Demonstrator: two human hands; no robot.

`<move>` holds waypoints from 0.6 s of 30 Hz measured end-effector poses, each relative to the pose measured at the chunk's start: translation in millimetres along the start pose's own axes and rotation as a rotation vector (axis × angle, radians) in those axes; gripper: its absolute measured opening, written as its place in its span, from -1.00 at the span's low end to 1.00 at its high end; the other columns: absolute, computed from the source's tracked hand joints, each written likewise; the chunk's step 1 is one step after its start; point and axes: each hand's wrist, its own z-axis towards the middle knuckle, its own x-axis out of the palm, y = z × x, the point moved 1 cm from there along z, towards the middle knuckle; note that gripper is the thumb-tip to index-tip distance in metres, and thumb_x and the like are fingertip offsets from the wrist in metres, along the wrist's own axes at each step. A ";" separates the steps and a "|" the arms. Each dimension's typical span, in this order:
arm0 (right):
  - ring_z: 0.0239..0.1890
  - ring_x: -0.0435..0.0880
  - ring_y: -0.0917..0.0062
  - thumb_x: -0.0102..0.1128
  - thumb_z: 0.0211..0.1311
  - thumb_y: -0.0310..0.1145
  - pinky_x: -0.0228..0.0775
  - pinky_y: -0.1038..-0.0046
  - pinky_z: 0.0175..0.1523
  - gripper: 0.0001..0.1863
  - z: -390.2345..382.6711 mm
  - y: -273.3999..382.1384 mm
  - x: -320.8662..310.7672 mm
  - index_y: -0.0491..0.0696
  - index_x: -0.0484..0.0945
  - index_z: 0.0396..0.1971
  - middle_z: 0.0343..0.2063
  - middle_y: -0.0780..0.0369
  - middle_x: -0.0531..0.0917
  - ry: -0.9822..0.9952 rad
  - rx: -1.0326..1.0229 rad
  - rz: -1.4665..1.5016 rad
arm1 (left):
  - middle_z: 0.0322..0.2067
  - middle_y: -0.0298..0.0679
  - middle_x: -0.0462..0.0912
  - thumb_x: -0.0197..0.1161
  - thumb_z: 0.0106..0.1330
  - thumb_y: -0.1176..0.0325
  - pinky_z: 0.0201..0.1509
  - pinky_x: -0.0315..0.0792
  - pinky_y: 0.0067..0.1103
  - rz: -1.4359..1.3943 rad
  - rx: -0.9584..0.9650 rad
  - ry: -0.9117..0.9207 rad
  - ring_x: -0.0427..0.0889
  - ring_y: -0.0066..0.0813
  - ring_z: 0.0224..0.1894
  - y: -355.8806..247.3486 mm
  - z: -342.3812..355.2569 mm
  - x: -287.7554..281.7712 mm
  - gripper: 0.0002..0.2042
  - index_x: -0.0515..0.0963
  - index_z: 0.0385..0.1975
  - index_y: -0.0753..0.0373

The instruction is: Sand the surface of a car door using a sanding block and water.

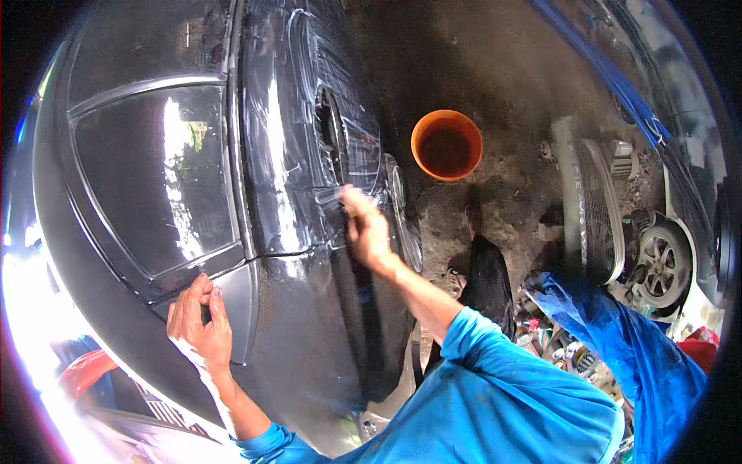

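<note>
A black car [297, 309] fills the left half of the head view, its side panel wet and streaked with whitish smears. My right hand [365, 230] presses on the panel just below a dark oval opening [331, 135]. Its fingertips are blurred and drawn together. A thin, greyish smear shows at their tips, and I cannot make out what it is. Against the lower corner of the side window [158, 182] leans my left hand [202, 321], fingers bent, thumb apart, with nothing seen in it.
An orange bucket [447, 145] with dark contents stands on the stained floor to the right. Beyond it lie a grey bumper-like part [591, 201] and another vehicle's wheel [662, 263]. A blue tarp [618, 332] and assorted clutter are at lower right.
</note>
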 end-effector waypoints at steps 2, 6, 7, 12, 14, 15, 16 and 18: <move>0.16 0.56 0.19 0.07 0.27 -0.65 0.34 0.32 0.30 -0.65 12.2 -29.7 -17.2 -0.14 0.55 0.04 0.04 0.02 0.61 -0.107 -0.367 -0.467 | -0.46 -0.26 0.68 0.33 0.22 0.46 -0.33 0.40 -0.44 -0.011 0.044 -0.005 0.65 -0.37 -0.45 -2.2 5.8 3.4 -0.81 0.61 -0.18 0.31; 0.26 0.47 0.15 0.13 0.19 -0.67 0.21 0.28 0.40 -0.60 -20.2 48.4 41.3 -0.16 0.54 0.06 0.12 -0.02 0.55 0.075 -0.447 -0.416 | -0.46 -0.27 0.68 0.34 0.21 0.46 -0.32 0.40 -0.44 0.033 0.010 0.001 0.64 -0.39 -0.45 0.9 -2.3 -0.8 -0.81 0.61 -0.18 0.31; 0.27 0.46 0.16 0.12 0.19 -0.69 0.19 0.27 0.41 -0.59 -21.5 51.9 41.6 -0.15 0.54 0.07 0.14 -0.02 0.54 0.081 -0.468 -0.438 | -0.45 -0.27 0.68 0.34 0.21 0.46 -0.32 0.40 -0.44 0.025 0.025 -0.013 0.64 -0.40 -0.45 1.0 0.3 -0.6 -0.81 0.61 -0.18 0.31; 0.27 0.45 0.10 0.10 0.21 -0.70 0.19 0.24 0.39 -0.52 9.3 -23.8 -24.1 -0.10 0.49 0.15 0.14 -0.01 0.54 0.042 -0.422 -0.535 | -0.45 -0.27 0.68 0.35 0.20 0.46 -0.32 0.41 -0.45 0.013 0.038 0.012 0.64 -0.40 -0.45 -1.0 5.0 6.4 -0.80 0.61 -0.18 0.31; 0.34 0.36 0.09 0.07 0.26 -0.64 0.07 0.21 0.45 -0.52 -27.4 17.6 8.8 -0.11 0.45 0.20 0.21 -0.03 0.48 0.190 -0.502 -0.412 | -0.45 -0.27 0.68 0.34 0.21 0.46 -0.32 0.41 -0.45 0.032 0.012 0.007 0.64 -0.40 -0.45 4.6 -4.1 5.1 -0.80 0.61 -0.18 0.31; 0.36 0.33 0.09 0.01 0.20 -0.71 -0.02 0.20 0.48 -0.50 -53.6 47.2 30.8 -0.13 0.47 0.17 0.21 -0.01 0.48 0.180 -0.344 -0.414 | -0.45 -0.27 0.68 0.34 0.21 0.46 -0.31 0.41 -0.44 0.054 0.024 -0.018 0.64 -0.40 -0.46 -0.5 -1.1 0.0 -0.81 0.61 -0.18 0.31; 0.38 0.31 0.11 0.02 0.17 -0.72 -0.05 0.20 0.49 -0.48 -49.0 43.4 19.5 -0.12 0.47 0.18 0.22 -0.01 0.47 0.237 -0.452 -0.450 | -0.45 -0.27 0.68 0.34 0.21 0.46 -0.31 0.41 -0.44 0.049 0.027 -0.011 0.64 -0.40 -0.46 -0.4 -2.8 -0.2 -0.81 0.61 -0.18 0.31; 0.41 0.27 0.15 0.06 0.14 -0.73 -0.06 0.22 0.49 -0.42 -16.4 6.7 -18.9 -0.09 0.46 0.21 0.26 -0.01 0.43 0.267 -0.542 -0.529 | -0.38 -0.30 0.71 0.32 0.24 0.47 -0.38 0.33 -0.50 -0.002 0.017 0.012 0.61 -0.45 -0.44 3.8 1.9 3.9 -0.78 0.62 -0.11 0.23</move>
